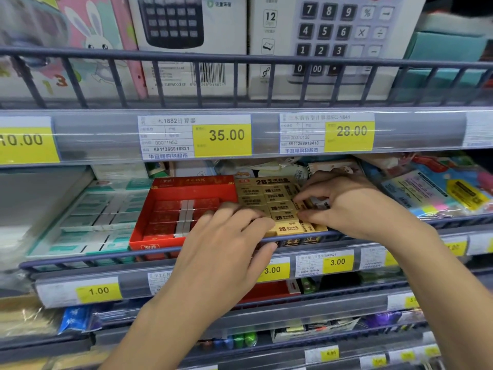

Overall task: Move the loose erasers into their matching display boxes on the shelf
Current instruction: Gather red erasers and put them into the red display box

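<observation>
1. Up close, we see our left hand lying over the front of the shelf rail, its fingers loosely bent and resting on the near-left erasers of the gold 2B eraser box; we cannot tell whether they grip anything.
2. Our right hand reaches in from the right, thumb and forefinger narrowed into a pinch on a small gold eraser at the right edge of that gold box.
3. Gold 2B erasers fill the box in rows, with one marked "2B" lying at the front just behind the rail, between our two hands.
4. Just left of it, touching, sits the red eraser box, holding red-sleeved erasers with grey ends showing down the middle.
5. Further left is a teal-and-white display box of flat packs.
6. Right of our right hand lies a heap of colourful stationery packets.
7. Above, price labels reading 35.00 and 28.00 hang beneath boxed calculators.
8. Below, yellow price tags read 1.00 and 3.00.
</observation>
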A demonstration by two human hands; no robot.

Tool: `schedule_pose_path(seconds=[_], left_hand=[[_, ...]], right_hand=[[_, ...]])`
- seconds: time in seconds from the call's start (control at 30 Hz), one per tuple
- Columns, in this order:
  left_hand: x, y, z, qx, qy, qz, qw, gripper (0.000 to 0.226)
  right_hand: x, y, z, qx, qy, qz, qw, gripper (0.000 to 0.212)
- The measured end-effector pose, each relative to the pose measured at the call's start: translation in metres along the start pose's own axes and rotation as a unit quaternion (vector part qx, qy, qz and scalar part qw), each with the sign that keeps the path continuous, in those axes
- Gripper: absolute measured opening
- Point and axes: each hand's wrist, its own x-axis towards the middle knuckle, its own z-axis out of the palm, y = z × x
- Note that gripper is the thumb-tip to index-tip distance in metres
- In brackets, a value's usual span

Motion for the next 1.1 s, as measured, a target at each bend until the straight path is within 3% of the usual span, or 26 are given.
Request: schedule_pose_path(seconds=[0.1, 0.2, 0.27, 0.37, 0.43, 0.53, 0.67, 0.77, 0.93, 1.1], left_hand=[[-0.003, 0.000, -0.006, -0.052, -0.015, -0.022, 0.998, 0.043], [-0.010, -0.002, -0.013, -0.126, 0.029, -0.032, 0.991, 0.041], [-0.017, -0.002, -0.021, -0.180, 0.082, -0.039, 0.979, 0.037], [-0.035, -0.001, -0.029, -0.320, 0.111, -0.052, 0.940, 0.025], [-0.053, -0.001, -0.024, -0.427, 0.059, -0.070, 0.900, 0.020], [-0.084, -0.004, 0.003, -0.529, -0.084, -0.125, 0.835, 0.021], [-0.132, -0.003, 0.077, -0.544, -0.256, -0.208, 0.771, 0.017], [-0.184, 0.007, 0.138, -0.541, -0.344, -0.278, 0.715, 0.013], [-0.264, 0.025, 0.198, -0.482, -0.464, -0.320, 0.670, 0.014], [-0.296, 0.059, 0.214, -0.425, -0.522, -0.342, 0.655, 0.011]], right_hand=[[-0.009, -0.003, -0.001, 0.012, 0.032, -0.002, 0.999, 0.036], [-0.026, -0.014, 0.001, 0.064, 0.152, -0.009, 0.986, 0.032], [-0.045, -0.026, 0.008, 0.149, 0.222, -0.025, 0.963, 0.027], [-0.082, -0.046, 0.029, 0.318, 0.233, -0.049, 0.918, 0.017], [-0.107, -0.055, 0.051, 0.381, 0.216, -0.035, 0.898, 0.019], [-0.145, -0.063, 0.096, 0.444, 0.214, 0.035, 0.870, 0.016], [-0.203, -0.065, 0.172, 0.519, 0.217, 0.181, 0.807, 0.013], [-0.256, -0.060, 0.232, 0.542, 0.195, 0.315, 0.754, 0.013], [-0.361, -0.050, 0.315, 0.517, 0.143, 0.489, 0.688, 0.011], [-0.473, -0.050, 0.367, 0.505, 0.122, 0.593, 0.616, 0.012]])
